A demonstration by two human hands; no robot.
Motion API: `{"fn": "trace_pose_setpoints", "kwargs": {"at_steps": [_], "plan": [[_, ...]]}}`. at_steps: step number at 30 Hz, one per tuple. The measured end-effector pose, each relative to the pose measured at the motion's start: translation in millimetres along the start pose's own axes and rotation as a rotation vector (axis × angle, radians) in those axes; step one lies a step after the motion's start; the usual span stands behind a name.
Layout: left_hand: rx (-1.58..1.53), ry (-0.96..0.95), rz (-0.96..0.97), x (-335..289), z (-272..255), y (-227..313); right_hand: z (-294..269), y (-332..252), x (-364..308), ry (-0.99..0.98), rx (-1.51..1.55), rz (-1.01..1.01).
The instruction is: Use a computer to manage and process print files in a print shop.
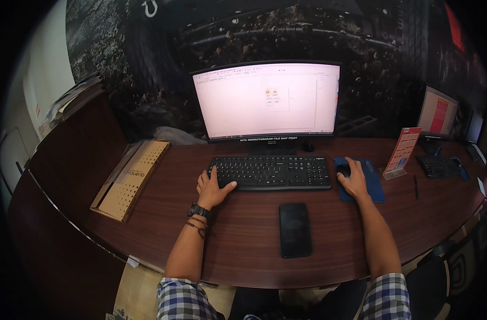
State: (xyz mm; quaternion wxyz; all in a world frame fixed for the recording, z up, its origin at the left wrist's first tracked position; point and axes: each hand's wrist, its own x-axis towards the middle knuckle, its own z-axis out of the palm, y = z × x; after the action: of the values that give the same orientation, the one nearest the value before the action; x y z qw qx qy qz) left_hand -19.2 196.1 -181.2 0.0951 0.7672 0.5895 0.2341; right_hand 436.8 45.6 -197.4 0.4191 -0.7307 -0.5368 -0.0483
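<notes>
The left hand (pixel 212 191) is held open and spread at the left end of the black keyboard (pixel 267 174), which is set on the brown bench (pixel 243 229) in front of the lit monitor (pixel 238 106). The dark mouse (pixel 343 170) is gripped by the right hand (pixel 355 181) on the blue mouse pad (pixel 375 186), just beside the keyboard's right end. A black phone (pixel 295 230) is laid flat on the near side of the keyboard. A cardboard box (pixel 130 184) is placed well to the left.

sleeves (pixel 184 300): blue-white-black check | watch (pixel 199 210): black | bracelets (pixel 196 220): brown, beaded | trousers (pixel 254 303): dark
</notes>
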Motion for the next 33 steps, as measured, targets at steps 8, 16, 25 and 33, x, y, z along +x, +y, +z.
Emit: {"fn": "trace_pose_setpoints", "kwargs": {"at_steps": [8, 16, 25, 33], "plan": [[-0.151, -0.045, 0.017, 8.2, 11.8, -12.7, -1.7, 3.1, 1.6, 0.052, -0.024, 0.024], [-0.104, 0.021, 0.015, 9.8, 17.0, -12.7, 3.2, 3.8, 4.2, 0.005, 0.026, -0.137], [-0.067, 0.029, 0.026, 9.6, 22.2, -14.0, 5.4, 6.1, 3.4, 0.005, -0.021, -0.131], [-0.057, 0.017, 0.017, 8.7, 20.4, -12.9, 3.3, -2.2, 2.7, 0.013, 0.011, -0.133]]}}
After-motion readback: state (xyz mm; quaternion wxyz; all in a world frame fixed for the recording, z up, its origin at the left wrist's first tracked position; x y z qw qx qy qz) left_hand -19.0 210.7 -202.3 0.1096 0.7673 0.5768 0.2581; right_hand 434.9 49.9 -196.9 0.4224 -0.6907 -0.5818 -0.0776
